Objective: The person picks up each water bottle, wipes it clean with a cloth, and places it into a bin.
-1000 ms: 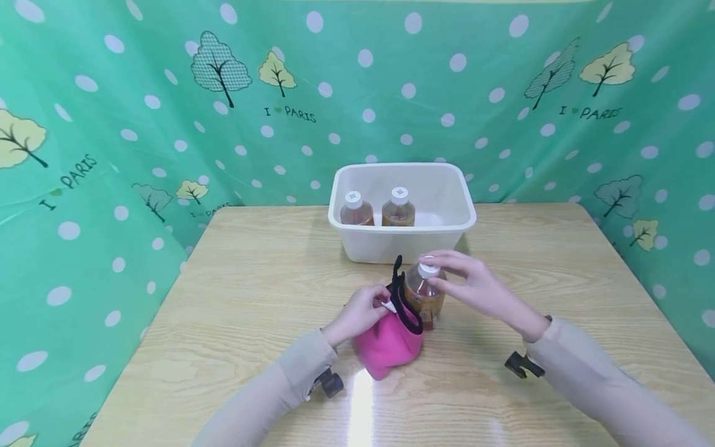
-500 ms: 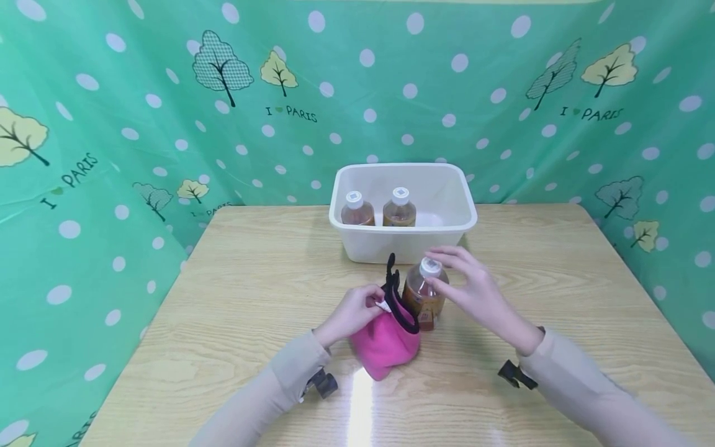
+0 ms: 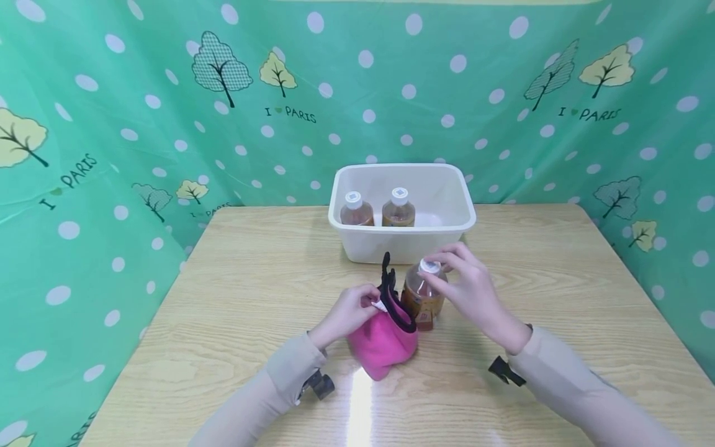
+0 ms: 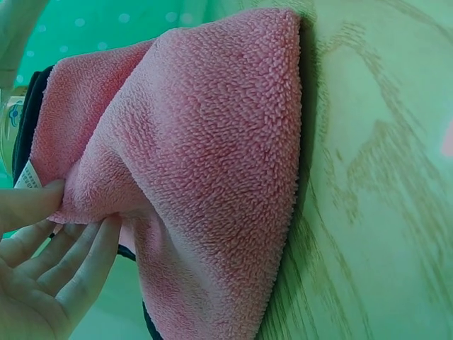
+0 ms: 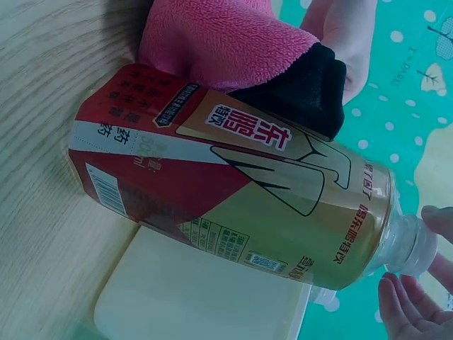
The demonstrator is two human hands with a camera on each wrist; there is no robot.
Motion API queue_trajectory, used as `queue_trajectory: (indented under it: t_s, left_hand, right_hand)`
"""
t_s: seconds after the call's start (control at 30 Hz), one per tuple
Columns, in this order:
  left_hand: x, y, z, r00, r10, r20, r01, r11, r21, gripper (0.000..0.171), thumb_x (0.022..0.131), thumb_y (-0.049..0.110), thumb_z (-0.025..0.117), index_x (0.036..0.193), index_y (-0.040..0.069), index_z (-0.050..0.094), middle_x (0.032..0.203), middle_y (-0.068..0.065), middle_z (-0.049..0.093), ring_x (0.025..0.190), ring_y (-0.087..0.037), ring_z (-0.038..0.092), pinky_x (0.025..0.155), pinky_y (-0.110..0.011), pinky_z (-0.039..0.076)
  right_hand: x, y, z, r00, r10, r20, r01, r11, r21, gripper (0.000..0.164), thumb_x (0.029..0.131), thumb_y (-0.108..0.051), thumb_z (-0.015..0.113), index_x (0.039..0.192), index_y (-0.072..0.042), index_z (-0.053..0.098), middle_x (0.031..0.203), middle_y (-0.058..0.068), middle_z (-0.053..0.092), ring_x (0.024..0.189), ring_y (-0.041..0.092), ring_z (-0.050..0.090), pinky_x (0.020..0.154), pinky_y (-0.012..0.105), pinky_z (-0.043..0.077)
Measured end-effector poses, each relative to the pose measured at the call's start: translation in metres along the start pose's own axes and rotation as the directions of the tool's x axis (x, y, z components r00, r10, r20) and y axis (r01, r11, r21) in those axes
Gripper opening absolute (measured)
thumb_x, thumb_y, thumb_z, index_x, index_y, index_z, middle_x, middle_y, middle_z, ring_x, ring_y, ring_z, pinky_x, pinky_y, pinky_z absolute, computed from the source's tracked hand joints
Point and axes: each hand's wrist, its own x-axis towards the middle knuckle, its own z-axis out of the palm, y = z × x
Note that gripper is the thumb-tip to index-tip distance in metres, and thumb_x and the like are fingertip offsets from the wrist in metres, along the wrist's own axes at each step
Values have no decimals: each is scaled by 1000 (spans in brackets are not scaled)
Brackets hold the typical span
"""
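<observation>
In the head view my left hand [image 3: 349, 315] pinches the edge of a pink fleece cloth [image 3: 382, 344] with black trim and a white tag. The left wrist view shows the same cloth [image 4: 212, 134] bunched up, its fold between thumb and fingers [image 4: 85, 269]. Just right of it, a brown drink bottle [image 3: 421, 299] with a white cap stands upright on the table. My right hand [image 3: 469, 288] holds that bottle by its cap, thumb and fingers on either side. In the right wrist view the cloth's black edge overlaps the bottle's label [image 5: 248, 184].
A white plastic bin [image 3: 402, 245] stands behind the bottle at the table's back. Inside it are two similar bottles, a left one [image 3: 356, 211] and a right one [image 3: 399, 211], both with white caps. A green dotted curtain [image 3: 385, 74] hangs behind the wooden table [image 3: 251, 279].
The cloth and my left hand have shifted slightly left, and the cloth's black edge leans less over the bottle. My right wrist has drawn a little left while its fingers stay at the cap.
</observation>
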Motion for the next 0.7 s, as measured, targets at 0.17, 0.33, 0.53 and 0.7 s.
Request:
queue_trajectory:
  t_s: [0.17, 0.33, 0.53, 0.7]
  left_hand:
    - [0, -1, 1, 1000, 8, -5, -8, 1000, 0, 19, 73, -8, 58, 92, -4, 59, 88, -14, 61, 75, -19, 59, 68, -18, 49]
    - [0, -1, 1, 1000, 16, -13, -17, 1000, -4, 19, 73, -8, 58, 92, -4, 59, 88, -14, 62, 74, -19, 58, 67, -17, 49]
    - [0, -1, 0, 1000, 18, -14, -18, 1000, -12, 19, 73, -7, 58, 92, -4, 59, 88, -13, 62, 75, -18, 58, 68, -18, 49]
    - [0, 0, -1, 1000, 17, -16, -17, 1000, -18, 19, 73, -8, 58, 92, -4, 59, 87, -13, 62, 75, -19, 58, 68, -18, 49]
  right_hand:
    - [-1, 1, -1, 1000, -10, -9, 10, 1000, -1, 26, 59, 3, 77, 82, 4, 66, 86, 10, 57, 68, 16, 59, 57, 23, 52]
    - [-3, 4, -4, 1000, -28, 12, 27, 998, 58, 24, 61, 7, 74, 84, 3, 67, 89, 9, 60, 72, 16, 60, 65, 17, 51]
    - [-5, 8, -9, 997, -16, 81, 6, 993, 118, 26, 66, 9, 70, 90, 2, 66, 96, 11, 62, 87, 21, 59, 77, 14, 47]
    - [-6, 11, -12, 989, -32, 144, 10, 988, 152, 28, 68, 8, 68, 95, 1, 65, 102, 13, 61, 95, 19, 58, 84, 15, 44]
